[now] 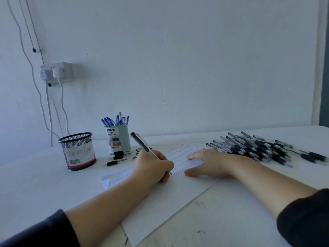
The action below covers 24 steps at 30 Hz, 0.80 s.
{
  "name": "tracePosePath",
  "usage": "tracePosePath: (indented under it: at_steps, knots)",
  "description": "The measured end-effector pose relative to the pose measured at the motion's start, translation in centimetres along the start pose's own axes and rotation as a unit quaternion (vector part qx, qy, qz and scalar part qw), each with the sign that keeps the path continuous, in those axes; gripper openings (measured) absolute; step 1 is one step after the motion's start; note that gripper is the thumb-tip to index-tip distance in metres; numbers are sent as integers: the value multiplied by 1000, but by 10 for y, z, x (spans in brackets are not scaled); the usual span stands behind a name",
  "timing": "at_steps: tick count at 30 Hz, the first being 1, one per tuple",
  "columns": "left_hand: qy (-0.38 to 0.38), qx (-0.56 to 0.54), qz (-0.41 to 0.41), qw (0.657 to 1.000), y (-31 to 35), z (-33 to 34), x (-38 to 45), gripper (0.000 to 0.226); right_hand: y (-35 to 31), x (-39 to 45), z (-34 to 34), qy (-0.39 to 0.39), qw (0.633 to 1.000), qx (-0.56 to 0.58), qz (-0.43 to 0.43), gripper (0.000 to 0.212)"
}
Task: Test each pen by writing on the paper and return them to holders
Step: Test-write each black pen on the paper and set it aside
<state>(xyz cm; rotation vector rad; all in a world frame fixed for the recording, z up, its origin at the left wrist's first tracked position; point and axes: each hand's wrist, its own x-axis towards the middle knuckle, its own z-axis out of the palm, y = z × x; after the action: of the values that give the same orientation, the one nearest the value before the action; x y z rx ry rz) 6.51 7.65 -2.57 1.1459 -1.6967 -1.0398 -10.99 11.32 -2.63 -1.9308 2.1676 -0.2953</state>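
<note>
Pen [142, 143] sits pinched in your left hand [153, 166], tip on paper [178, 193] to make test marks. Your right hand [208, 162] lies flat, fingers straight, so paper can't slide.

Pen [142, 144] in left hand [151, 166], on paper [165, 198]

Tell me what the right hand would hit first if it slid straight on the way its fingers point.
The right hand lies flat on the paper, fingers pointing left. First in line is probably the left hand gripping the black pen; depth is hard to judge.
</note>
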Motion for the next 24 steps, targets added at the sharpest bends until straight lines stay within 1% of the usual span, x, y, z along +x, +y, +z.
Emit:
tracePosePath:
  at_steps: [10, 16, 24]
  knots:
    - [-1, 14, 7, 1000, 0, 1, -1, 7, 3, 3, 2, 3, 1000, 5, 0, 74]
    - [5, 18, 2, 1000, 0, 2, 1, 12, 4, 3, 2, 3, 1000, 6, -2, 75]
    - [6, 13, 8, 1000, -3, 2, 1, 6, 5, 6, 2, 3, 1000, 8, -4, 76]
